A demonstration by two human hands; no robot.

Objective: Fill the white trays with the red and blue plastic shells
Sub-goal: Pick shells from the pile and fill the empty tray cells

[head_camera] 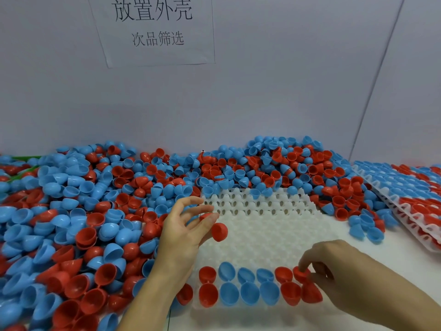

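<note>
- Far left to centre: big loose heap of red and blue plastic half-shells (78, 211) covers the table up to the wall; it crowds the left and far edges of the working tray, a few shells spilling onto its far row.
- Left hand (183, 232) hovers over the tray's left edge, fingers pinching a red domed plastic shell (219, 232), with what looks like a second red piece up at the fingertips. Hard to tell if that's one hinged pair or two separate shells.
- Centre: white moulded plastic tray with rows of cups (265, 228), mostly unfilled. Only the two nearest rows hold shells: red, three blue, two red across.
- Right hand (334, 280) is down at the near right corner of the tray, fingertips gripping a red shell in the tray's second row (301, 274), seating it in its cup.
- Step, as I read it: finishing the near rows, early in this tray. Next move needs the left hand's red shell dropped open-side-up into the next free cup, then more grabs from the heap.
- Watch: heap shells sliding into far cups the wrong way up.
- Right: a stack of filled white trays (405, 194) sits tilted at the far right, well apart from both hands; a few loose shells lie between it and the working tray.
- Wall behind: printed paper sign (152, 29).
</note>
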